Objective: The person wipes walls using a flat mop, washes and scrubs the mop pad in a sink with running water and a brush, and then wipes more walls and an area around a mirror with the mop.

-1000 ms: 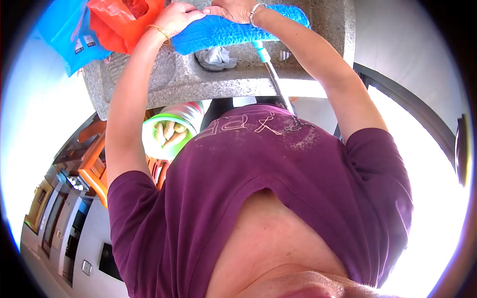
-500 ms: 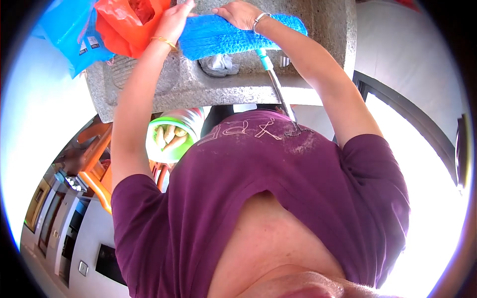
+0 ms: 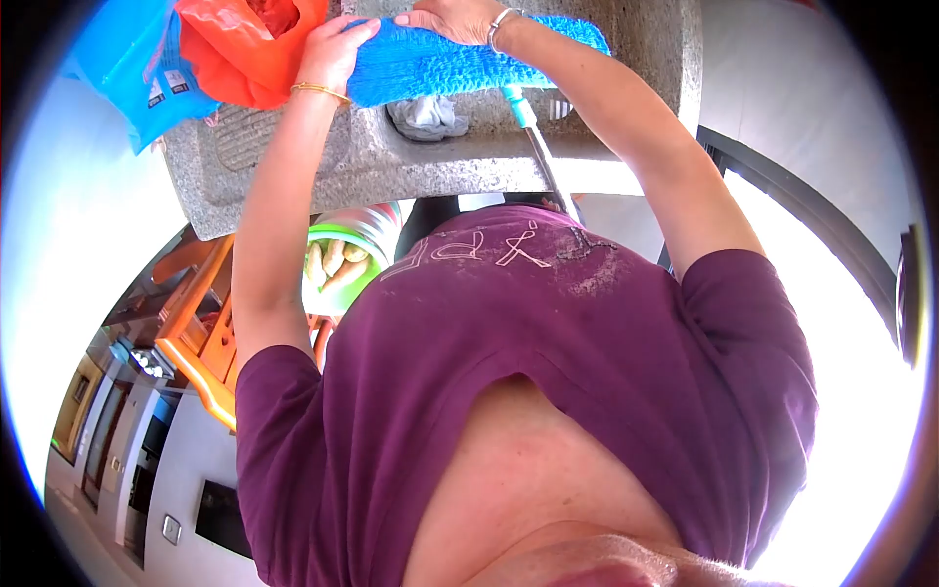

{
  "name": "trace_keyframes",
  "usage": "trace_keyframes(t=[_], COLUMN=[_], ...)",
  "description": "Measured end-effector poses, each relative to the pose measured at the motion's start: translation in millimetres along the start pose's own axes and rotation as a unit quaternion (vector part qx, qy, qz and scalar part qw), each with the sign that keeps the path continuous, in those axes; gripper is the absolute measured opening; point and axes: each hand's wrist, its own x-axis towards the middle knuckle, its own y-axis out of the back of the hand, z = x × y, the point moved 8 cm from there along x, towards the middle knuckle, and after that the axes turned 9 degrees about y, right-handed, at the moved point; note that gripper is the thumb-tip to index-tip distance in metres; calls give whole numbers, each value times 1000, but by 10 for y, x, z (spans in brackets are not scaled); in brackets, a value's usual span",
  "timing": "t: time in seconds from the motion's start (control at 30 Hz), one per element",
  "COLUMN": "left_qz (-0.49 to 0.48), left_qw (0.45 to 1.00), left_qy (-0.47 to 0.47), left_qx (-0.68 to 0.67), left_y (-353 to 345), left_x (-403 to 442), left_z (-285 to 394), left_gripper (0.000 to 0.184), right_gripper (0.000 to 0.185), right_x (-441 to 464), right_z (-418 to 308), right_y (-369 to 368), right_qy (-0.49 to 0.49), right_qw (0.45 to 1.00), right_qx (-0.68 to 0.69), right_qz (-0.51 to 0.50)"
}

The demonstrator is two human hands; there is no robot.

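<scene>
A fluffy blue mop head [image 3: 440, 67] lies across the top of the view, over a grey stone sink. My left hand [image 3: 331, 54], with a gold bracelet, grips its left end, thumb on the fabric. My right hand [image 3: 465, 20], with a silver bangle, holds the upper edge near the middle, its thumb pointing left and its other fingers partly hidden. From the mop head a metal pole [image 3: 543, 161] with a light blue collar [image 3: 521, 110] runs down towards my shirt.
A grey cloth [image 3: 427, 117] lies in the stone sink [image 3: 411, 176]. Red [image 3: 245, 59] and blue [image 3: 156, 83] plastic bags are at the upper left. Below the sink's edge stands a green-rimmed bucket [image 3: 328, 298] holding several tubers, near an orange wooden chair [image 3: 201, 357].
Half a second ago my left hand was raised with its fingers apart; now it is closed on the mop head's left end. My right hand has moved slightly left and up.
</scene>
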Motion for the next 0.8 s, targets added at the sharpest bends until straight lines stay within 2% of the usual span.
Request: trace_keyframes(t=[0.1,0.23,0.33,0.4,0.47,0.53,0.57,0.6,0.63,0.67,0.7,0.73,0.8], left_qz=[9,31,6,-25,-8,11,11,11,8,18,27,1,6], left_qw=[1000,999,998,998,998,999,999,999,999,999,999,1000,1000], left_qy=[3,22,55,62,55,53,52,49,47,34,21,17,11], left_qx=[0,-13,0,-24,-15,-6,-10,-15,-12,3,18,7,-2], left_y=[13,29,90,140,83,72,75,77,71,90,116,106,116], left_x=[62,97,163,272,133,57,62,77,90,98,114,149,181], left_z=[-36,-85,-161,-259,-146,-134,-139,-123,-104,-87,-89,-104,-131], left_gripper=[27,32,36,38,34,30,30,31,31,31,32,34,35], right_gripper=[55,57,60,58,55,49,49,44,42,38,38,33,38], right_x=[67,167,35,-397,-963,-1287,-1455,-1528,-1622,-1710,-1747,-1743,-1707], right_z=[99,462,963,1162,1164,1212,1350,1275,1084,1162,1205,1289,1580], right_y=[-68,-191,-155,209,554,749,676,624,553,650,620,490,245], right_qy=[-13,-53,-89,-107,-268,-216,-219,-62,96,-227,-232,-222,-193], right_qw=[999,998,988,986,947,956,955,942,889,951,950,957,962], right_qx=[-1,-8,129,-112,-175,-174,-175,-294,-400,-129,-129,-146,-189], right_qz=[-38,-30,5,66,-7,95,97,152,200,163,166,115,30])
